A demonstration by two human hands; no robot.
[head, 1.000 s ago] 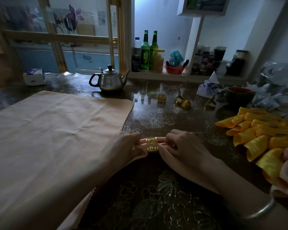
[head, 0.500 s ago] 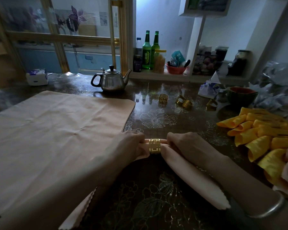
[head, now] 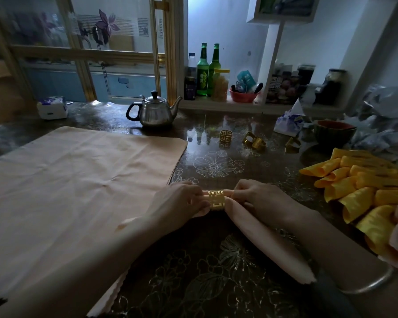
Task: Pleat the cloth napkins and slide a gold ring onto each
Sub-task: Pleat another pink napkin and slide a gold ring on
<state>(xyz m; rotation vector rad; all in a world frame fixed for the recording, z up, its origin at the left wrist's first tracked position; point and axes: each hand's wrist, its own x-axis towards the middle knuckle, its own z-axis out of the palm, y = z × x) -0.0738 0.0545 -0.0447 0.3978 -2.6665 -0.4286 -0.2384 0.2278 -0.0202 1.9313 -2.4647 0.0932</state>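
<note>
A pleated peach napkin (head: 269, 244) lies across the table's middle with a gold ring (head: 216, 200) around it. My left hand (head: 179, 201) grips the napkin just left of the ring. My right hand (head: 260, 198) grips the napkin just right of the ring, and the napkin's free end fans out toward me. A flat peach napkin (head: 74, 184) is spread out on the left. Three loose gold rings (head: 226, 135) (head: 254, 140) (head: 293, 144) lie farther back.
A steel teapot (head: 153, 111) stands behind the flat napkin. Several yellow ringed napkins (head: 359, 187) and a few peach ones are piled at the right. A dark bowl (head: 333, 131), tissue packs (head: 52, 107) and a shelf with green bottles (head: 208, 70) line the back.
The napkin's right end has come out from under my right hand and now fans toward me. Both hands have drawn apart along the napkin, leaving the ring bare between them.
</note>
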